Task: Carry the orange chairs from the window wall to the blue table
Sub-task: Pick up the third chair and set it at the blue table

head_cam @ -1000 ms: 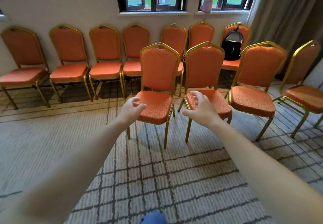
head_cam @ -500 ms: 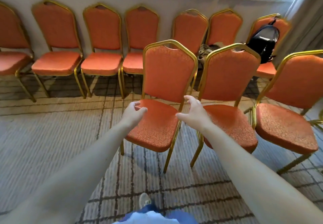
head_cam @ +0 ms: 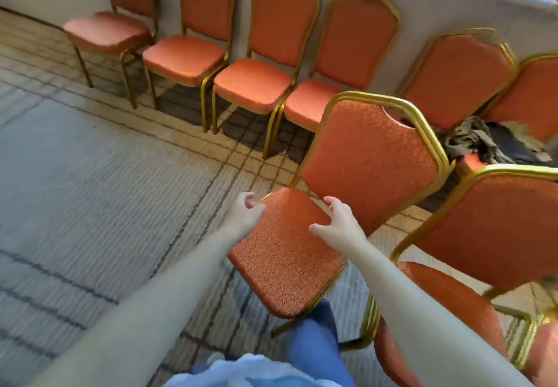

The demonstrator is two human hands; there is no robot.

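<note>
Orange upholstered chair with gold metal frame (head_cam: 287, 253): on the grey lined carpet (head_cam: 90, 190) before the row of like chairs (head_cam: 253, 84) at the wall, seat front toward the person, backrest upright toward the wall. Left hand (head_cam: 246, 214) at the seat's left rear edge, right hand (head_cam: 341, 223) at its right rear edge, both loosely curled, gripping nothing. Since half a second earlier the hands have kept to the seat's two sides, and the view has drawn closer and tilted.

The left arm (head_cam: 157, 302) and right arm (head_cam: 422, 317) reach forward side by side; left hand (head_cam: 245, 215) and right hand (head_cam: 342, 224) loosely curled, thumbs spread, holding nothing.
</note>
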